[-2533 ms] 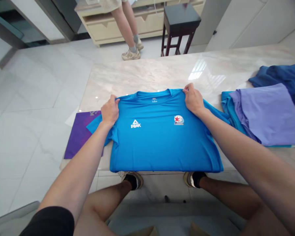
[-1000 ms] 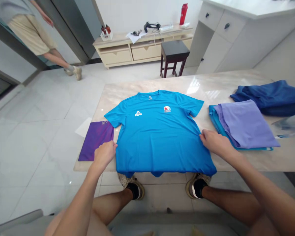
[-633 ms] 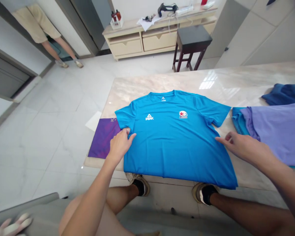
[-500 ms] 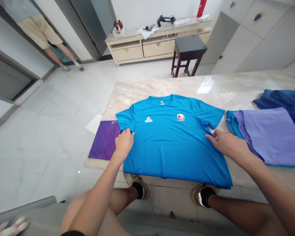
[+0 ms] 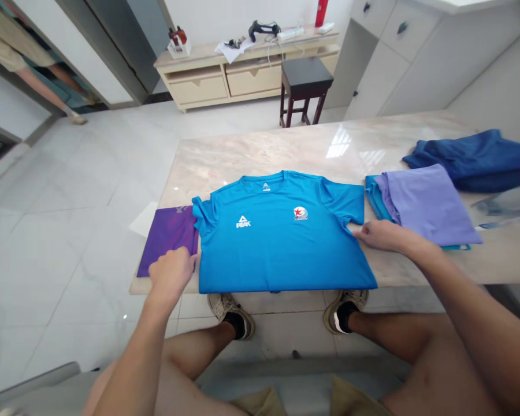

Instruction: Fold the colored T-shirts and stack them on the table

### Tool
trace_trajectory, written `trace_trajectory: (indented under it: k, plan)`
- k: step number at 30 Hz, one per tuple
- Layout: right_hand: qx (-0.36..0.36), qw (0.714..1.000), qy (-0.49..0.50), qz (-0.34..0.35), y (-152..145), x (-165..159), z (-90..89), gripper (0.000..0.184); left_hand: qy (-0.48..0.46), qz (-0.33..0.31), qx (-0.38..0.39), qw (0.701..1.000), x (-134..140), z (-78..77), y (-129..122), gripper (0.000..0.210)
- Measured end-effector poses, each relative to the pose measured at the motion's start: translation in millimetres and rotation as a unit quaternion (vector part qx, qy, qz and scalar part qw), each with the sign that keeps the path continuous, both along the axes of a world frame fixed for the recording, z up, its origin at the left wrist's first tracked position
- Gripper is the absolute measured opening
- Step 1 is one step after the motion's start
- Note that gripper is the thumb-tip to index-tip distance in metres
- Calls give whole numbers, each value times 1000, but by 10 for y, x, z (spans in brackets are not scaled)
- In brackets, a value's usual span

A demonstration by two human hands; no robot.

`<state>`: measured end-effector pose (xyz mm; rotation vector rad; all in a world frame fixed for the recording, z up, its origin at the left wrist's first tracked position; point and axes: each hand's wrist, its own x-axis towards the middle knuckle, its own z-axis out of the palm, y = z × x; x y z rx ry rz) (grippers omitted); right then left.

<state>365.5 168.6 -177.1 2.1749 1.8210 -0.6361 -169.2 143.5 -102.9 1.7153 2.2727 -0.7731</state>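
Observation:
A blue short-sleeved T-shirt (image 5: 273, 248) with a white PEAK logo and a round badge lies face up on the table, collar away from me. Its lower edge runs along the table's near edge, and the left sleeve is bunched. My right hand (image 5: 381, 236) pinches the shirt's right side just below the sleeve. Beside the shirt's left side, my left hand (image 5: 171, 273) is curled over the folded purple cloth (image 5: 164, 234), near that cloth's right edge. What its closed fingers hold, if anything, is hidden.
On the marble-patterned table (image 5: 247, 151), a folded lilac garment (image 5: 431, 202) lies over blue cloth at right. Behind it are dark blue garments (image 5: 472, 159) and clear plastic (image 5: 509, 202). A dark stool (image 5: 307, 75) stands beyond the table. A person's legs (image 5: 43, 86) show upper left.
My left hand has left the shirt's side and moved left over the purple cloth. The shirt's left sleeve has bunched and its lower edge lies straighter. The view has shifted right.

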Motion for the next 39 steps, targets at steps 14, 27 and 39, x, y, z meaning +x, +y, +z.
trace_trajectory:
  k: [14, 27, 39]
  plan:
    - [49, 987, -79, -130, 616, -202, -116, 56, -115, -52, 74, 989, 578, -83, 216, 46]
    - [180, 936, 142, -268, 547, 369, 17, 62, -148, -44, 66, 986, 571, -10, 226, 41]
    - [304, 933, 98, -163, 457, -40, 275, 45, -152, -66, 98, 981, 651, -25, 240, 43]
